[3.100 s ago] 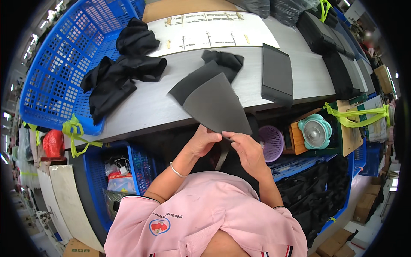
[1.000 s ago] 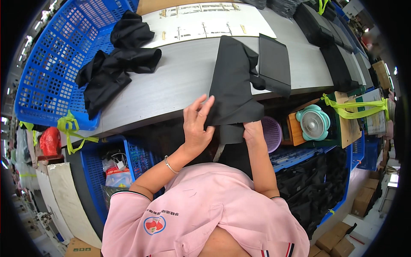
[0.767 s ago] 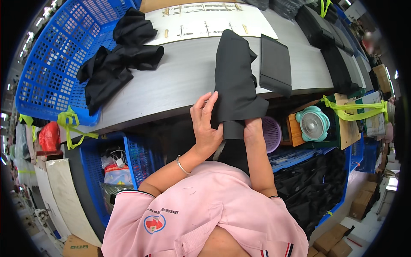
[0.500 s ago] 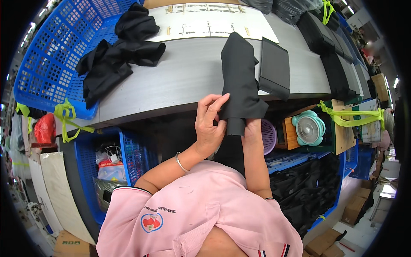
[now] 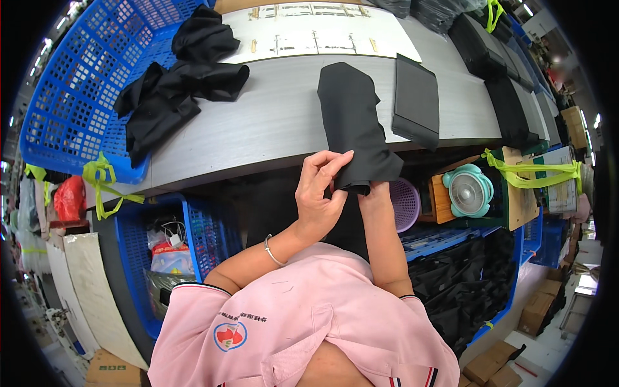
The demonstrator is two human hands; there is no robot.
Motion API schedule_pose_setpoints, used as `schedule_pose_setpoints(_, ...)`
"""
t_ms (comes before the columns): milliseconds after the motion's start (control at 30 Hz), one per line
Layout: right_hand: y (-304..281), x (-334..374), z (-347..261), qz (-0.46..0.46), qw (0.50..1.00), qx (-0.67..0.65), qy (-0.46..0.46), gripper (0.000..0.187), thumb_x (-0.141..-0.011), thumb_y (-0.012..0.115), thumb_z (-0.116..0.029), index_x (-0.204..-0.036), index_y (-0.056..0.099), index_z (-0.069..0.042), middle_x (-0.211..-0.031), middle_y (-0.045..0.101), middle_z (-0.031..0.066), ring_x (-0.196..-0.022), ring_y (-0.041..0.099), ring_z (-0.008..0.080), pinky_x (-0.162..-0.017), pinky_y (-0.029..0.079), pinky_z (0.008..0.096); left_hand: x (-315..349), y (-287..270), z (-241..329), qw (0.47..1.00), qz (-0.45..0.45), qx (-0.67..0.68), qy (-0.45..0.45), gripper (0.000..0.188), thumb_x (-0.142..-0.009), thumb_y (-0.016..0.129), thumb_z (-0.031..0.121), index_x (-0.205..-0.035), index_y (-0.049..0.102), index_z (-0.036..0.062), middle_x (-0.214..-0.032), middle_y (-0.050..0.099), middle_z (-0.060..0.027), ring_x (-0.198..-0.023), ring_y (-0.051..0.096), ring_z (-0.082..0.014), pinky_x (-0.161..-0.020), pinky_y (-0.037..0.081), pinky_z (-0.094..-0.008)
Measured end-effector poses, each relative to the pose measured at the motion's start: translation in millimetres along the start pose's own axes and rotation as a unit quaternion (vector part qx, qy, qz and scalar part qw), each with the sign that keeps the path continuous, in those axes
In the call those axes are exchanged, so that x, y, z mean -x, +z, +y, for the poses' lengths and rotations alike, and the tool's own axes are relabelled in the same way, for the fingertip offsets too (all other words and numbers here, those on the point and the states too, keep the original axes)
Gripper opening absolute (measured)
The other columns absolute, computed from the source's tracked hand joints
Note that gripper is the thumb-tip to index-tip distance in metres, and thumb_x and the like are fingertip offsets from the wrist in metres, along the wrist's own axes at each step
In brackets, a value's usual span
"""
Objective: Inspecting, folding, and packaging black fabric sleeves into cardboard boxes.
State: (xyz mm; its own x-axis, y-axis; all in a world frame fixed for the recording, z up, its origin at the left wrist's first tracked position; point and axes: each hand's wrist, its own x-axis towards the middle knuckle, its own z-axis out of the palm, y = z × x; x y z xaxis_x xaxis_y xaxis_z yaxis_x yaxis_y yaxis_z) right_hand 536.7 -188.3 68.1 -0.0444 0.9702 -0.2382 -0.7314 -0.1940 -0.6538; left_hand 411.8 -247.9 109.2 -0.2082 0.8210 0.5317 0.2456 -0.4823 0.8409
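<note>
A black fabric piece (image 5: 351, 122), long and tube-like, extends from my hands out over the front of the grey table. My left hand (image 5: 320, 190) pinches its near left edge between thumb and fingers. Up at the near opening, my right hand (image 5: 379, 189) goes into or under the cloth, so its fingers are hidden; I cannot tell which. A flat, dark folded piece (image 5: 416, 102) lies on the table just right of the cloth. To the left, crumpled black fabric pieces (image 5: 171, 97) spill from a blue plastic basket (image 5: 64, 109).
A white marked board (image 5: 316, 29) lies at the back of the grey table (image 5: 271, 116). Black stacks (image 5: 506, 106) stand at the right. Below the table edge are a turquoise fan (image 5: 469, 191), a purple basket (image 5: 405, 205) and a blue crate with black cloth (image 5: 464, 277).
The cloth's far end has come nearer and slightly left. The narrow tube that stuck out at its near end no longer hangs down. My left hand still pinches the edge.
</note>
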Motion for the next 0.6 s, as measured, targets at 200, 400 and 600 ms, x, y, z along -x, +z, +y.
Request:
schedule_pose_setpoints(200, -10, -11, 6, -0.027, 0.999, -0.001, 0.028, 0.031, -0.099, 0.058, -0.026, -0.122, 0.060, -0.005, -0.106, 0.066, 0.0094, -0.089, 0.067, 0.0202, -0.076, 0.059, 0.0341, 4, 0, -4, 1.000, -0.017, 0.000, -0.013, 0.069, -0.069, 0.059, -0.019, -0.130, 0.066, 0.0125, -0.121, 0.052, -0.0074, -0.086, 0.055, -0.0144, -0.061, 0.047, -0.0236)
schedule_pose_setpoints(400, 22, -12, 4, 0.074, 0.995, 0.068, 0.017, 0.038, -0.101, 0.057, -0.027, -0.132, 0.055, -0.006, -0.118, 0.065, 0.0093, -0.101, 0.066, 0.0220, -0.085, 0.058, 0.0365, -4, -17, 4, 0.999, -0.024, 0.019, -0.011, 0.064, -0.072, 0.058, -0.014, -0.131, 0.065, 0.0083, -0.125, 0.052, -0.0088, -0.096, 0.054, -0.0155, -0.070, 0.048, -0.0247)
schedule_pose_setpoints(600, 9, -23, 24, 0.045, 0.994, 0.078, -0.064, 0.042, -0.100, 0.058, -0.024, -0.137, 0.051, -0.005, -0.128, 0.060, 0.0091, -0.113, 0.061, 0.0233, -0.098, 0.052, 0.0380, -11, -29, -21, 0.995, 0.008, -0.096, -0.003, 0.043, -0.079, 0.062, -0.008, -0.120, 0.070, 0.0042, -0.114, 0.067, -0.0124, -0.096, 0.066, -0.0250, -0.079, 0.055, -0.0310)
